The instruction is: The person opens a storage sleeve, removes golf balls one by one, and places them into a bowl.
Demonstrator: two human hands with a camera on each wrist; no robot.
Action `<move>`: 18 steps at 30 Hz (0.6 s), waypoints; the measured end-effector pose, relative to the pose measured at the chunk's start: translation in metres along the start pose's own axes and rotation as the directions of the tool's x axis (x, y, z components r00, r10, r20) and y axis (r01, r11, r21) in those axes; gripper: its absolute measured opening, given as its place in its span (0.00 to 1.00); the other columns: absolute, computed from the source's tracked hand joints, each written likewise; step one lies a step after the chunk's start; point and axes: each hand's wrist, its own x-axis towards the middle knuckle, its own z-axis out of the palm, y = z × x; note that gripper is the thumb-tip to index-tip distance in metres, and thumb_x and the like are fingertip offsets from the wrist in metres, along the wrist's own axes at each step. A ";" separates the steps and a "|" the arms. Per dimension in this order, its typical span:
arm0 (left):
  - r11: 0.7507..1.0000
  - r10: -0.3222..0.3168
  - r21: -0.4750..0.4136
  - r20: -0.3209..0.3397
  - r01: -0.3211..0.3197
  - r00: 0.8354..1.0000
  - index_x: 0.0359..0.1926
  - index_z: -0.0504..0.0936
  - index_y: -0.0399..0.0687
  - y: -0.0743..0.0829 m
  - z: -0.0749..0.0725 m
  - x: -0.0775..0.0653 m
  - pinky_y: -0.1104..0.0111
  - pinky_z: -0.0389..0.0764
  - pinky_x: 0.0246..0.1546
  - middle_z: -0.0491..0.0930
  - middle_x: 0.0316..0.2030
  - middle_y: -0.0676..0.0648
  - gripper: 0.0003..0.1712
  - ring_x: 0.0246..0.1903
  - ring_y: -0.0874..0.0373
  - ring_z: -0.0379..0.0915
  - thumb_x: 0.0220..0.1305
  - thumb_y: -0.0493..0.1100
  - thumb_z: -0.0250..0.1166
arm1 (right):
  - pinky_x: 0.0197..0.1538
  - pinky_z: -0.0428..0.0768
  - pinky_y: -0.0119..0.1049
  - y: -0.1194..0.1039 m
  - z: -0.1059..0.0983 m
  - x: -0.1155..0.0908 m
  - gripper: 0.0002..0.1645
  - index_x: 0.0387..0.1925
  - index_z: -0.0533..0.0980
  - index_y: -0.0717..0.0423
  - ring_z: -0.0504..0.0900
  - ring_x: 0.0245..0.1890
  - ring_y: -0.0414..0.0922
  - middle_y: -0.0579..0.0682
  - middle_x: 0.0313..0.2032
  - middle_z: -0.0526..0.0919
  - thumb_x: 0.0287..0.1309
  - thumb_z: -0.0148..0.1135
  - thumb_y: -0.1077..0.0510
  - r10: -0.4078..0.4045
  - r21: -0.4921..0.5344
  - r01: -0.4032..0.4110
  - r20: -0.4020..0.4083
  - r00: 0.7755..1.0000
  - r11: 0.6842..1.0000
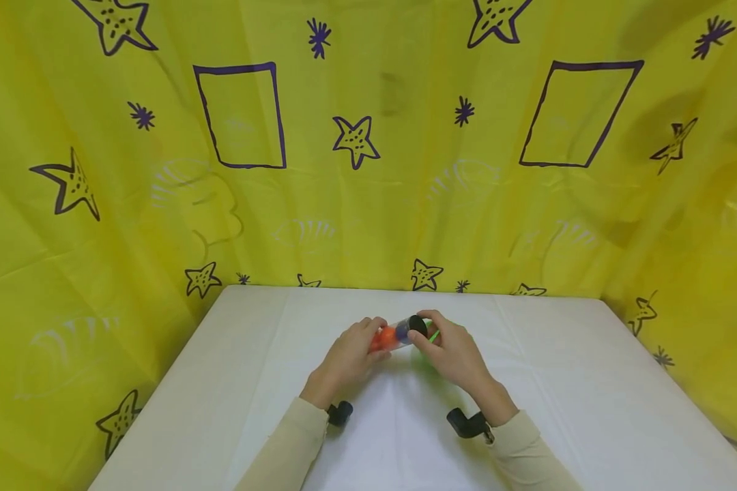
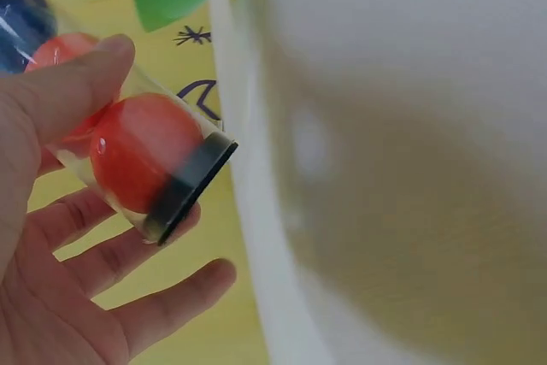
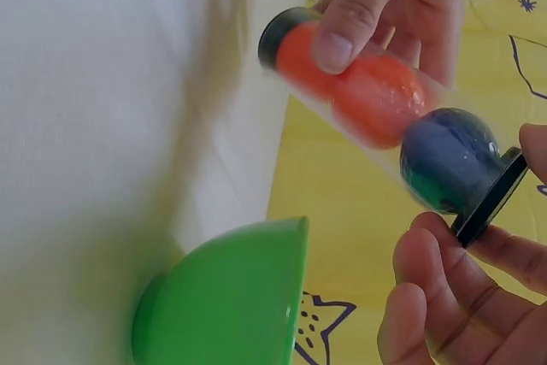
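Observation:
A clear plastic tube [image 1: 405,330] with black ends is held slantwise above the table between both hands. Inside it, two orange-red balls [image 3: 379,100] sit beside a dark blue ball [image 3: 449,156]. My left hand [image 1: 349,351] grips the tube around the orange-red balls, its thumb laid along the wall. In the left wrist view, the black end [image 2: 192,187] on that side sticks out past the thumb. My right hand [image 1: 457,349] pinches the other black end, a cap [image 3: 491,199], between thumb and fingers. Close to this hand stands a green bowl [image 3: 231,297], mostly hidden in the head view.
A white cloth covers the table [image 1: 221,389] under the hands. Behind it and on both sides hangs a yellow curtain [image 1: 393,204] with purple stars and frames. Each wrist carries a small black camera mount [image 1: 467,423].

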 end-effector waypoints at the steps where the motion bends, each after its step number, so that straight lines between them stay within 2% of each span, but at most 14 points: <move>1: 1.000 0.012 0.003 0.000 -0.012 1.000 0.64 0.72 0.53 0.001 -0.002 0.000 0.60 0.80 0.51 0.79 0.50 0.49 0.29 0.46 0.55 0.74 0.65 0.50 0.71 | 0.33 0.76 0.35 0.000 -0.002 0.000 0.29 0.65 0.74 0.52 0.79 0.31 0.44 0.52 0.36 0.82 0.68 0.65 0.44 0.006 -0.002 -0.006 -0.002 1.000 1.000; 5: 0.999 0.047 -0.021 0.007 -0.047 0.999 0.63 0.72 0.51 0.004 -0.010 0.000 0.61 0.79 0.49 0.77 0.49 0.48 0.29 0.45 0.56 0.72 0.65 0.50 0.72 | 0.33 0.74 0.35 0.000 -0.006 0.001 0.27 0.61 0.75 0.52 0.77 0.31 0.43 0.51 0.34 0.82 0.69 0.63 0.42 0.026 -0.023 -0.026 -0.015 1.000 0.999; 14: 0.986 0.148 -0.082 -0.005 -0.148 0.989 0.66 0.74 0.49 0.007 -0.018 0.000 0.58 0.80 0.59 0.78 0.55 0.48 0.30 0.53 0.55 0.75 0.65 0.46 0.72 | 0.28 0.68 0.32 0.003 -0.011 0.001 0.26 0.55 0.75 0.57 0.71 0.26 0.43 0.49 0.27 0.76 0.72 0.59 0.40 -0.003 0.012 0.003 -0.023 1.000 1.000; 18: 0.983 0.158 -0.087 -0.026 -0.159 0.987 0.63 0.77 0.49 0.009 -0.019 0.000 0.60 0.80 0.59 0.80 0.54 0.49 0.28 0.53 0.55 0.76 0.64 0.45 0.73 | 0.27 0.67 0.32 0.002 -0.013 -0.001 0.24 0.52 0.75 0.57 0.70 0.25 0.42 0.49 0.26 0.76 0.73 0.57 0.41 -0.018 0.025 0.018 -0.019 1.000 1.000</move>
